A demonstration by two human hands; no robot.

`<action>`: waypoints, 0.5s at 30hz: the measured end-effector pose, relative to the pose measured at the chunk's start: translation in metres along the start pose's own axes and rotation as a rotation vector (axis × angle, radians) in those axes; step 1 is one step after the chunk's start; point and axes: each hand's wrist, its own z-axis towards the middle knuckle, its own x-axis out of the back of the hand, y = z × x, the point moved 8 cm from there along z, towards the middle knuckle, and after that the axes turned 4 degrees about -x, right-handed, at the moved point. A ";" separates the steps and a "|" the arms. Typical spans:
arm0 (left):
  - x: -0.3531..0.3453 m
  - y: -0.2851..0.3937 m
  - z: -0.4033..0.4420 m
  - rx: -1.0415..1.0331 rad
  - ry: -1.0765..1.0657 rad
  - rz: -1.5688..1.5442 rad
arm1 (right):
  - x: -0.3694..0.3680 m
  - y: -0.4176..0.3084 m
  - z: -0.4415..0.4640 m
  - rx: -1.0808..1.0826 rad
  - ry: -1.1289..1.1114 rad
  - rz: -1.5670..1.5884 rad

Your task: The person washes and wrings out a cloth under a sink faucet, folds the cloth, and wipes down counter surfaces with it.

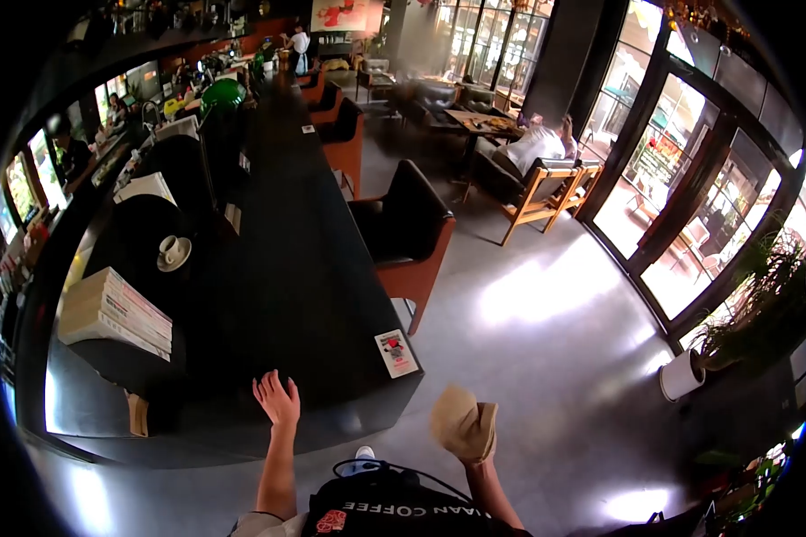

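My left hand (278,400) reaches over the near end of the long black counter (277,295). Its fingers are apart and nothing is in them; whether they touch the top I cannot tell. A folded tan cloth (462,424) is in my right hand (480,455), off to the right of the counter's corner above the grey floor. The cloth covers most of that hand. Near the counter's corner lies a small printed card (395,353).
On the counter's left stand a stack of books (121,309) and a cup on a saucer (174,253). Black and brown chairs (407,224) line its right side. A person (539,143) sits by the glass doors (658,161). A potted plant (683,376) stands at right.
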 end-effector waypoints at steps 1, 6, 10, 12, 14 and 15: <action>-0.004 -0.003 -0.001 0.031 -0.025 -0.012 | -0.002 0.021 0.009 -0.065 -0.022 0.217; 0.008 -0.007 0.002 0.105 0.002 -0.061 | -0.029 0.072 0.058 -0.156 -0.161 0.579; 0.007 -0.009 0.004 0.128 -0.063 -0.071 | -0.045 0.113 0.101 -0.120 -0.189 0.284; 0.007 -0.011 0.005 0.140 -0.092 -0.072 | -0.051 0.158 0.121 -0.155 -0.216 0.214; 0.003 -0.013 0.003 0.123 -0.086 -0.056 | -0.088 0.106 0.116 -0.255 -0.247 0.577; 0.003 -0.012 0.003 0.124 -0.093 -0.066 | -0.103 0.097 0.118 -0.381 -0.276 0.780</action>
